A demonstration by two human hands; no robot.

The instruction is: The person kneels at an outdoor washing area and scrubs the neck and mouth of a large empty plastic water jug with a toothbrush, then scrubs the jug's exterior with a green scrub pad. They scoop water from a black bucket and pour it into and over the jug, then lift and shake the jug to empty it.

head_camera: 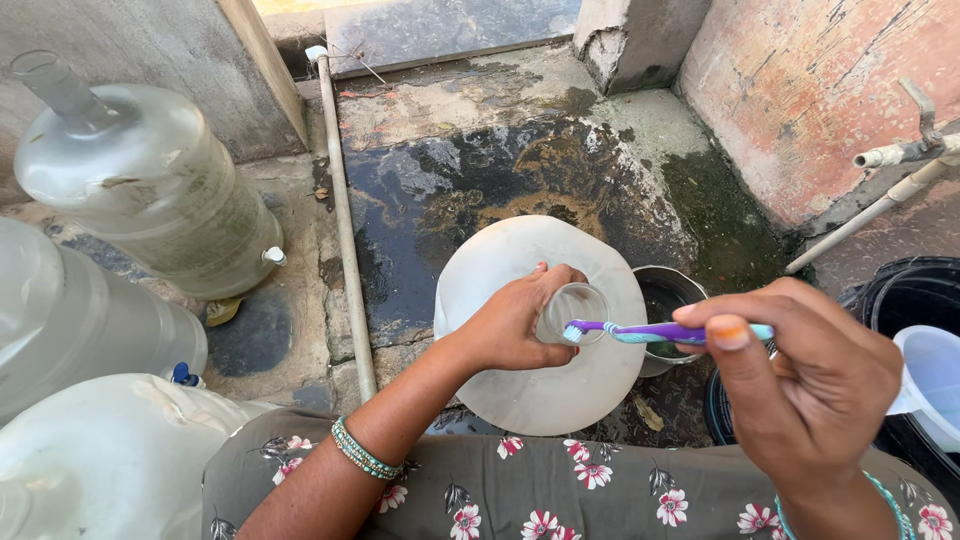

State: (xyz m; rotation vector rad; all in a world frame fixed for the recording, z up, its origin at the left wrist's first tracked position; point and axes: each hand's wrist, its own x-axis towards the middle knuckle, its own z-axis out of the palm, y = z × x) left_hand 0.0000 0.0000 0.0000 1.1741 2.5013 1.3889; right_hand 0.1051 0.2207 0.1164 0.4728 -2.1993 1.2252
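Note:
A large translucent water jug stands upright in front of my knees, seen from above. My left hand grips its clear neck from the left side. My right hand holds a purple and teal toothbrush by its handle, thumb on top. The white bristle head sits at the rim of the jug's mouth. My lap in a dark floral dress fills the bottom of the view.
Three more big water jugs lie and stand at the left. A steel pot sits just right of the held jug. A black bucket with a white funnel, a pipe and a wall tap surround the wet, stained concrete floor.

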